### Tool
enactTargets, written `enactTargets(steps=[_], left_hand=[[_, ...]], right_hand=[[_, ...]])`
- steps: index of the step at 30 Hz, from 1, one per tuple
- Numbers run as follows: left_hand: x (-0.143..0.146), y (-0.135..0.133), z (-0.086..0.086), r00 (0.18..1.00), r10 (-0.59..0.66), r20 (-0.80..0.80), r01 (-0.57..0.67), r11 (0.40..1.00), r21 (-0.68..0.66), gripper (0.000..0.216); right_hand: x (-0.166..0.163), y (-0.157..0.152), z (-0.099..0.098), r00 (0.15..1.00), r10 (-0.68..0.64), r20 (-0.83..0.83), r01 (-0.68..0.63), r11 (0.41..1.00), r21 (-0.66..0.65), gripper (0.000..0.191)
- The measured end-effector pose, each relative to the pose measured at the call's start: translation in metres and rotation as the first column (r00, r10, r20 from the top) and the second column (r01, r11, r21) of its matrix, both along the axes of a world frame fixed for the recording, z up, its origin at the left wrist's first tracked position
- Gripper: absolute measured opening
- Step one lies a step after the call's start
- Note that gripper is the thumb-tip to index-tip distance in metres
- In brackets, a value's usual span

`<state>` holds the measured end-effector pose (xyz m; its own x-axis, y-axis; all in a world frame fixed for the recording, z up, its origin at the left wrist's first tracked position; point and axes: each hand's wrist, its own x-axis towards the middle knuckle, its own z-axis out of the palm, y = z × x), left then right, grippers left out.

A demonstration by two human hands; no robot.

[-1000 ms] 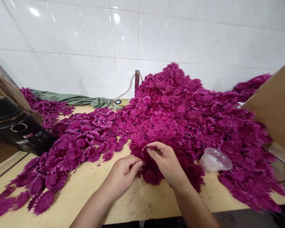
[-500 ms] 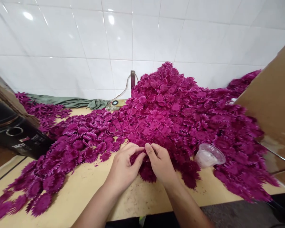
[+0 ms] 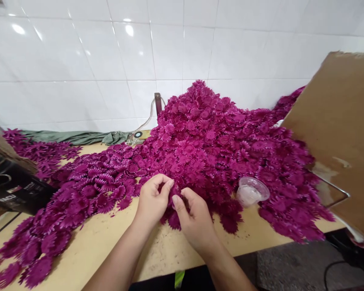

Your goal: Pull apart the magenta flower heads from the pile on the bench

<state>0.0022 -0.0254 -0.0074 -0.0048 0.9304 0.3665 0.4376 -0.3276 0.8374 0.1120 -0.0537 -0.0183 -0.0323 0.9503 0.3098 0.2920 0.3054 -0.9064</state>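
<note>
Between my hands is a magenta artificial flower piece (image 3: pixel 175 190), partly hidden by my fingers. My left hand (image 3: pixel 154 197) pinches it with thumb and forefinger from the left. On the other side, the thumb and bent fingers of my right hand (image 3: pixel 194 214) close on its right edge. Right behind both hands rises a tall heap of magenta flower pieces (image 3: pixel 200 137), round with fringed petals. A clear plastic cup (image 3: pixel 252 190) with whitish contents sits tilted among the flowers, to the right of my right hand.
On the left, flower layers (image 3: pixel 100 178) spread over the tan table (image 3: pixel 106 242), beside a black printed box (image 3: pixel 16 186). Green cloth (image 3: pixel 69 137) lies along the tiled wall (image 3: pixel 79 52). A large cardboard sheet (image 3: pixel 336 121) stands at the right, with a metal rod (image 3: pixel 333 186) against it.
My view has swung slightly right. The hands, whose fingertips were together, are now a little apart, with the flower piece showing between them.
</note>
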Motion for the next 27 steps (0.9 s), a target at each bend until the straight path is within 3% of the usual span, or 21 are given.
enactTargets(steps=[4,8,9,11,13,15,17,23,27], left_hand=[[0.001,0.016,0.01,0.998,0.068,-0.004,-0.068,0.997,0.045,0.018],[-0.013,0.045,0.03,0.954,0.292,0.074,-0.296,0.953,0.059,0.02],[-0.016,0.051,0.033,0.956,0.291,0.021,-0.292,0.955,0.061,0.018],[-0.016,0.06,0.035,0.974,0.202,-0.107,-0.192,0.976,0.101,0.009],[-0.011,0.064,0.032,0.963,0.144,-0.228,-0.105,0.979,0.175,0.02],[-0.004,0.061,0.027,0.94,0.162,-0.3,-0.083,0.962,0.259,0.033],[0.002,0.053,0.025,0.93,0.149,-0.336,-0.042,0.951,0.307,0.034],[0.015,0.004,0.022,0.922,-0.201,-0.331,0.28,0.937,0.209,0.019],[0.023,-0.013,0.016,0.894,-0.343,-0.288,0.381,0.92,0.088,0.016]], right_hand=[[0.002,-0.013,0.006,0.998,-0.046,0.031,0.044,0.998,0.045,0.024],[0.01,-0.036,0.0,0.992,0.099,0.078,-0.105,0.991,0.083,0.02],[0.014,-0.039,-0.004,0.99,0.131,0.048,-0.134,0.988,0.076,0.017],[0.025,-0.037,-0.01,0.987,0.132,-0.093,-0.134,0.991,-0.006,0.011],[0.037,-0.03,-0.014,0.962,0.089,-0.259,-0.125,0.984,-0.126,0.01],[0.046,-0.021,-0.015,0.926,0.035,-0.375,-0.114,0.975,-0.192,0.016],[0.05,-0.016,-0.014,0.897,0.006,-0.442,-0.105,0.974,-0.2,0.02],[0.046,-0.013,-0.017,0.886,-0.009,-0.464,-0.077,0.983,-0.168,0.024],[0.044,-0.01,-0.02,0.92,-0.041,-0.389,-0.011,0.991,-0.132,0.029]])
